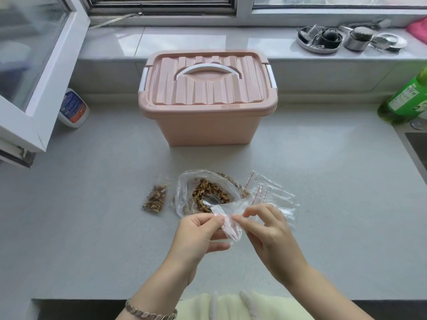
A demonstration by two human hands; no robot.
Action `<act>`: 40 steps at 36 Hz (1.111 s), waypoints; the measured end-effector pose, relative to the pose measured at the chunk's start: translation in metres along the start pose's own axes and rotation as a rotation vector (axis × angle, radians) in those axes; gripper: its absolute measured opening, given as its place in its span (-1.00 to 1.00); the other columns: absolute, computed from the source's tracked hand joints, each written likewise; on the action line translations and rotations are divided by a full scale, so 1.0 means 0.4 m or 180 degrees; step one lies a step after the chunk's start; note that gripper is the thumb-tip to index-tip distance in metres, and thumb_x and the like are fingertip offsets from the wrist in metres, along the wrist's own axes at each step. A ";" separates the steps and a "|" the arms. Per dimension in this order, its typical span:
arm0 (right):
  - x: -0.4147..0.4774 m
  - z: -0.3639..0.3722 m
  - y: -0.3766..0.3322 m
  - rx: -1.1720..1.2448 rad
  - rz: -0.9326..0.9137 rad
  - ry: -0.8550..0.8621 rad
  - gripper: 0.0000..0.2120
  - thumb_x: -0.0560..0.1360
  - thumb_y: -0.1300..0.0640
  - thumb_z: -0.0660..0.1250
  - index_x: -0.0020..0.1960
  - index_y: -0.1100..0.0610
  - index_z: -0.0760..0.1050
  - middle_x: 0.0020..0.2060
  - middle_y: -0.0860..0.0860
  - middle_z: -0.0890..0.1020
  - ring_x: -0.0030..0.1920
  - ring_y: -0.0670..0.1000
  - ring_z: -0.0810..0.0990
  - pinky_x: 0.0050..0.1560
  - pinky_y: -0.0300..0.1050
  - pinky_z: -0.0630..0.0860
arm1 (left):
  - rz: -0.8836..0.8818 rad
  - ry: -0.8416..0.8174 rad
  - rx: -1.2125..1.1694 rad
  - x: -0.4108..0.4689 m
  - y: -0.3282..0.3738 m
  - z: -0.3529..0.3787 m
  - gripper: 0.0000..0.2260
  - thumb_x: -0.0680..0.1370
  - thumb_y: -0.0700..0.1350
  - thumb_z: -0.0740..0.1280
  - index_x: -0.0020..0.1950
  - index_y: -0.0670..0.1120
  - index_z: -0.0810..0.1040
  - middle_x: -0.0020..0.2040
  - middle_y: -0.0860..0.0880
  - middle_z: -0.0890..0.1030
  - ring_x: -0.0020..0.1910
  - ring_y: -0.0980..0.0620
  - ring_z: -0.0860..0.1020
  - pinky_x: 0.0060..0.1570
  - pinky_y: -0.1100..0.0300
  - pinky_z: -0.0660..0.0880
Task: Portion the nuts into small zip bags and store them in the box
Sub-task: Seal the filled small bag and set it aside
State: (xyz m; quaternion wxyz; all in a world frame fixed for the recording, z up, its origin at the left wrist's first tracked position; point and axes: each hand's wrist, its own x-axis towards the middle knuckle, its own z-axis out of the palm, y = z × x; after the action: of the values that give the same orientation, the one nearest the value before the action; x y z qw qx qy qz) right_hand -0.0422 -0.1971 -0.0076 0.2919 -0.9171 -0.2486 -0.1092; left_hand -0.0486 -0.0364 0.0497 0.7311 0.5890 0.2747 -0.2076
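left hand [203, 229]: pinches one edge of empty small zip bag [228, 224], well in front of pink box [208, 121] | right hand [268, 232]: pinches the bag's other edge | nuts [208, 188]: in open large bag [184, 197] with spoon [211, 199], in front of box; filled small bag [156, 198] front-left of box; spare zip bags [270, 190] front-right | box: lid on

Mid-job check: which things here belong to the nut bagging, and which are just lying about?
Job: pink box, lid on; big bag of nuts with spoon; filled small bag; spare zip bags; empty zip bag pinched by left hand and right hand.
Lying about: white bottle; green bottle; metal kitchenware on the sill; pink cloth.
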 end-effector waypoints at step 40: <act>0.058 -0.113 -0.123 0.2990 0.2498 -0.1175 -0.86 0.46 0.25 0.35 -0.17 0.11 0.67 -0.30 0.05 0.70 -0.28 -0.09 0.60 -0.17 -0.22 0.55 | 0.0684 -0.0231 0.0607 -0.041 -0.013 -0.010 -0.88 0.47 -0.25 0.35 -0.27 -0.22 0.58 -0.39 -0.07 0.63 -0.42 0.09 0.58 -0.40 0.31 0.48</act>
State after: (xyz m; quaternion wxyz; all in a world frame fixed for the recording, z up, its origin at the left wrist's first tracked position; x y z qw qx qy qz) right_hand -0.0506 -0.1799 0.0603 0.6334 -0.7180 0.0381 0.2861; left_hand -0.0651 -0.0340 0.0557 0.6993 0.6738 0.1625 -0.1745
